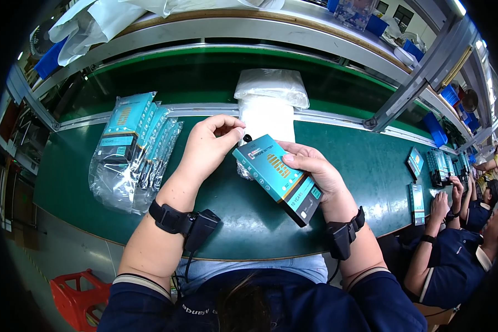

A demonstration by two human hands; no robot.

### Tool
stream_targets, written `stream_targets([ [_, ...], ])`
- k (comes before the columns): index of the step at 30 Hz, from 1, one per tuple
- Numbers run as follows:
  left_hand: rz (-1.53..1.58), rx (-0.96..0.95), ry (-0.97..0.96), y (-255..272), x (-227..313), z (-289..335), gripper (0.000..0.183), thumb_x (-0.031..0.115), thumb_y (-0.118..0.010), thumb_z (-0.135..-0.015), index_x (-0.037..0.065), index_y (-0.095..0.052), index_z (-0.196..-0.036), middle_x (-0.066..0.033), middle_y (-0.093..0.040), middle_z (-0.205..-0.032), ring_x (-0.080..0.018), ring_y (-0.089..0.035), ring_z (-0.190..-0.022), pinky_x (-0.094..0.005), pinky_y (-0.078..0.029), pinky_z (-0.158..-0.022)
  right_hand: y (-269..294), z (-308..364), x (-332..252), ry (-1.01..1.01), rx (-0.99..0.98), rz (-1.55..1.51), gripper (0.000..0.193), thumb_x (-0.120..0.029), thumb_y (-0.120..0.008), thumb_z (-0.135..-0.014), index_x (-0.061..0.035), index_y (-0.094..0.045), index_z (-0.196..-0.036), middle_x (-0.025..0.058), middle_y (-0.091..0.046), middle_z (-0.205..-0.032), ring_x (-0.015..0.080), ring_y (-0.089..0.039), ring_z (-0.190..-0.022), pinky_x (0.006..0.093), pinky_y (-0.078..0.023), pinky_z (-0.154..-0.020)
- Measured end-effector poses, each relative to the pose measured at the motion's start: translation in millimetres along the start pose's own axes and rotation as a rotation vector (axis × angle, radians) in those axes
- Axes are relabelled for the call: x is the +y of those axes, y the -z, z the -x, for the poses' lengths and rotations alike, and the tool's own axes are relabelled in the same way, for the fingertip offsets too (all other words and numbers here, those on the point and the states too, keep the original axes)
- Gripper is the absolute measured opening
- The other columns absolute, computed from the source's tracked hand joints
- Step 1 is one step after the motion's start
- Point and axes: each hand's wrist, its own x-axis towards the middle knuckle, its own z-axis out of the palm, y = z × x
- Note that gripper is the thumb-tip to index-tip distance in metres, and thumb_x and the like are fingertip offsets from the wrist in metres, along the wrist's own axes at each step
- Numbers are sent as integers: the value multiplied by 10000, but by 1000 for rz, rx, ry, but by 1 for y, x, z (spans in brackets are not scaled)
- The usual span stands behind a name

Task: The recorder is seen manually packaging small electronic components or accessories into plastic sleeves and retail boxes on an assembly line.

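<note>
My right hand grips a flat teal and black box, thumb on its front face. The box is tilted, its teal end up and to the left and its black end toward me. Beside that upper end, my left hand is closed in a pinch, thumb against fingers. What it pinches, if anything, is too small to make out. A small dark thing shows between the left fingertips and the box. Just beyond both hands lies a stack of clear and white plastic bags, partly hidden by the box and my fingers.
Several similar boxes in clear bags are piled at the left of the green table. Behind runs a metal rail with a shelf above. To the right, more teal boxes lie near a co-worker. A red stool stands lower left.
</note>
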Motion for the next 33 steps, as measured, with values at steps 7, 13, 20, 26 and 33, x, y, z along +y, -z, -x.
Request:
stream_targets([
  [7,335,-36,119,-7,1,-3,201,145,-662,-844,22,-645,-1001,-16,-633,-891,-86,-580,-791,-218,-460,-740,-2,-4,11,9,-1,-61,645,-108,-673,-803,106,-356,-1322,166,-605,-1122,173,-643,-940,273,-527,-828],
  [13,254,40,202,-4,5,-2,159,129,-645,-850,20,-641,-966,-2,-625,-860,-79,-580,-762,-198,-454,-677,-1,-5,8,63,54,78,553,-109,-628,-842,58,-406,-1321,138,-619,-1089,152,-646,-897,267,-536,-786],
  [20,74,-7,-32,-2,-7,-5,138,17,-616,-828,-6,-637,-962,-17,-624,-838,-74,-575,-761,-200,-457,-670,6,-2,3,49,115,171,522,-93,-606,-851,86,-414,-1301,157,-620,-1077,159,-644,-900,268,-536,-783],
  [26,-198,-82,-32,1,0,-1,182,-17,-586,-809,19,-636,-980,8,-599,-785,-54,-535,-705,-207,-454,-671,6,-5,2,131,194,205,491,-47,-582,-856,123,-401,-1279,160,-621,-1066,173,-637,-915,275,-515,-815],
  [33,-286,-61,-294,-16,15,9,157,-23,-597,-769,7,-629,-920,-39,-603,-796,-90,-574,-708,-230,-476,-669,-1,-5,12,266,488,323,296,-43,-610,-853,125,-526,-1081,157,-654,-931,144,-647,-797,248,-523,-717],
])
